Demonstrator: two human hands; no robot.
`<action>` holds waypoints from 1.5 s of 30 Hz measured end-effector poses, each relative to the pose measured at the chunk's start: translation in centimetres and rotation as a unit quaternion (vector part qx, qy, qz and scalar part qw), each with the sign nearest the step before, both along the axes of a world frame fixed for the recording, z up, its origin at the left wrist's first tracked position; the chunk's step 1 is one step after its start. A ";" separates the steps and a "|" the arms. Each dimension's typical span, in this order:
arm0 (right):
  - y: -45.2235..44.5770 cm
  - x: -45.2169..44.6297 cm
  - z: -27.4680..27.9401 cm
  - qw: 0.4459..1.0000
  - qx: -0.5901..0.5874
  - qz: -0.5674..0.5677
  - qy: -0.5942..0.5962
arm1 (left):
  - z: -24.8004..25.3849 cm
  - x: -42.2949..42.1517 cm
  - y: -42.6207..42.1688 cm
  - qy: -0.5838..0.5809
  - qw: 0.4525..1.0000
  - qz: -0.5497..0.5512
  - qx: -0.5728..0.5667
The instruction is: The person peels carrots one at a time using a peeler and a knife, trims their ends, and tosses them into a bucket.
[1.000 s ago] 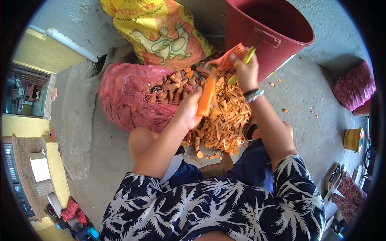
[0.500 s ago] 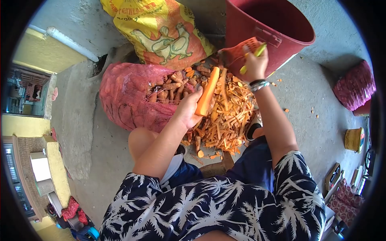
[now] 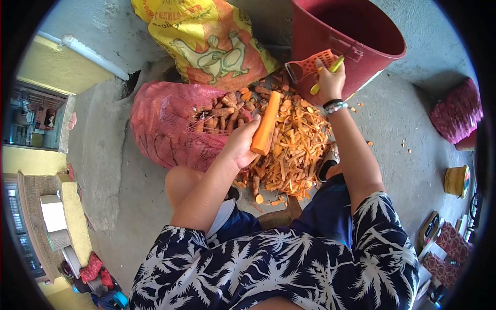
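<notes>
My left hand is closed around the lower part of a peeled orange carrot, which tilts up and away over the peelings. My right hand grips a slim yellow-green tool; its working end cannot be made out. Beside those fingers is an orange perforated plastic piece with a frame-like end; whether the hand holds it is unclear. Beneath both hands spreads a heap of carrot peelings with cut ends. Unpeeled carrots show at the mouth of a pink mesh sack, left of my left hand.
Behind the heap stand a yellow and red printed sack and a large dark red bin. A yellow bucket and a purple mesh bundle are at the right. My feet flank the heap.
The carrot's upper end has tipped slightly lower and left in my left hand. My right hand has shifted barely to the right, and the orange perforated piece shows more clearly.
</notes>
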State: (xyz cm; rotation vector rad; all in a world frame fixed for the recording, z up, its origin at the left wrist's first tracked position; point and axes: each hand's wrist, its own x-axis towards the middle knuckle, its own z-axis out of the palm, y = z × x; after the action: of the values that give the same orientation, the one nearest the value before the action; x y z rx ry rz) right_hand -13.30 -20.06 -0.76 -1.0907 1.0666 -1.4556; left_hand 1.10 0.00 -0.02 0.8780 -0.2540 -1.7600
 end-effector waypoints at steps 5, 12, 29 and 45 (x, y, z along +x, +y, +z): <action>8.9 1.4 1.8 0.989 0.017 0.143 -0.014 | -2.9 1.3 -1.9 0.027 0.988 0.151 -0.001; 9.1 1.6 2.2 0.986 0.017 0.165 0.031 | 0.4 -1.1 -1.1 -0.016 0.978 0.192 0.079; 10.2 1.7 2.5 0.979 0.020 0.186 0.083 | 0.2 -0.7 -2.1 0.037 0.980 0.195 0.013; 0.3 1.2 0.9 0.981 -0.140 0.039 0.130 | 0.2 -0.8 0.0 0.005 0.994 0.106 0.011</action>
State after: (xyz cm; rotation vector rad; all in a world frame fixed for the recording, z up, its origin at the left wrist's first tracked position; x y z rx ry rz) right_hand -12.13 -19.77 0.14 -1.5409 1.0013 -1.4567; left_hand 0.27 0.01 0.21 0.8790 -0.1294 -1.5717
